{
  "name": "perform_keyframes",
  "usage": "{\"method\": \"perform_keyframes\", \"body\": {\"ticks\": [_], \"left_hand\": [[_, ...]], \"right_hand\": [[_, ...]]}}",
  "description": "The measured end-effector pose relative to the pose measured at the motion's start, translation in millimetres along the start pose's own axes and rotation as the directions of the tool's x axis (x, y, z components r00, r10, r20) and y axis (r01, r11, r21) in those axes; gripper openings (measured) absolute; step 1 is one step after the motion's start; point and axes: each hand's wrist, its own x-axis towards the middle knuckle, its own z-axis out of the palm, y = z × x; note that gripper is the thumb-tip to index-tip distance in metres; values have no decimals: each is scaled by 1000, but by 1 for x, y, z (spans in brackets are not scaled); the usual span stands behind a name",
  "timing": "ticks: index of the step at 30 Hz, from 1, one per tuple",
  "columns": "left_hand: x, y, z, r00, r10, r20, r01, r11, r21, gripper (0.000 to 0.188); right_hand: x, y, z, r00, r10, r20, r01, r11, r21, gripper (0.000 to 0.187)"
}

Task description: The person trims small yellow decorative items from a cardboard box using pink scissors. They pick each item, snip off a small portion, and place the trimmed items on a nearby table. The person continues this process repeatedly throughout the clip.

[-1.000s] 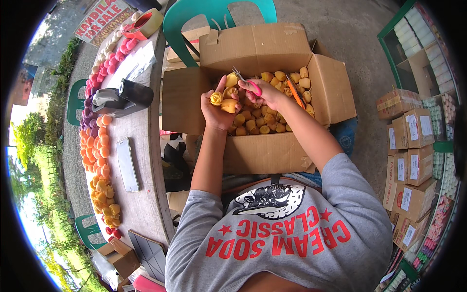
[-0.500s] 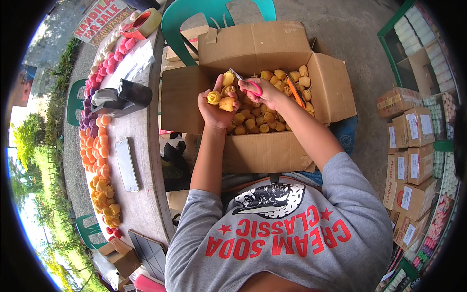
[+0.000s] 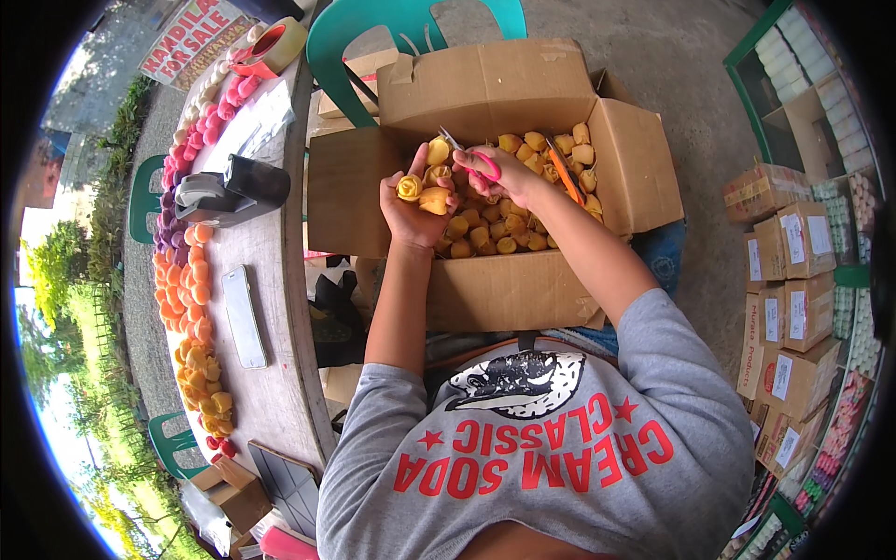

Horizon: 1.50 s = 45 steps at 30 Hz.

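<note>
My left hand (image 3: 408,213) is cupped palm up above the cardboard box (image 3: 509,294), its fingers curled round several yellow rose-shaped candles (image 3: 433,199). In my right hand (image 3: 511,175) is a pair of scissors (image 3: 485,166) with pink handles. Their blades point up and left, close beside the candles in my left hand; I cannot tell whether they touch one. Below both hands, the open box holds many more yellow candles (image 3: 507,245). An orange and black tool (image 3: 565,172) lies on them at the right, its kind unclear.
On the left, a long table (image 3: 280,392) carries rows of coloured wax pieces (image 3: 193,280), a black tape dispenser (image 3: 233,191), a tape roll (image 3: 280,47) and a phone (image 3: 244,317). A green chair (image 3: 327,56) stands behind the box. Stacked cartons (image 3: 793,308) and shelves (image 3: 775,131) line the right.
</note>
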Motion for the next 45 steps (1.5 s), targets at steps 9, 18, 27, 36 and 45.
{"method": "perform_keyframes", "body": {"ticks": [9, 18, 27, 36, 45], "left_hand": [[1, 1, -2, 1000, 5, 3, -5, 999, -46, 60], [-5, 1, 2, 984, 155, 89, -128, 960, -250, 51], [-6, -3, 1, 940, 83, 331, -22, 983, -184, 53], [-5, -3, -5, 988, 128, 89, -110, 977, -184, 53], [2, -5, 0, 969, 73, -237, -64, 997, 47, 49]], "right_hand": [[9, 11, -6, 998, -63, -32, 62, 998, -16, 48], [20, 45, -25, 965, -104, -239, -133, 592, -795, 59], [5, 70, 22, 939, 252, -235, -272, 121, -955, 44], [15, 44, -11, 919, 27, -393, -350, 512, -784, 43], [-12, -14, 7, 903, -391, -179, 405, 913, 49, 46]]}}
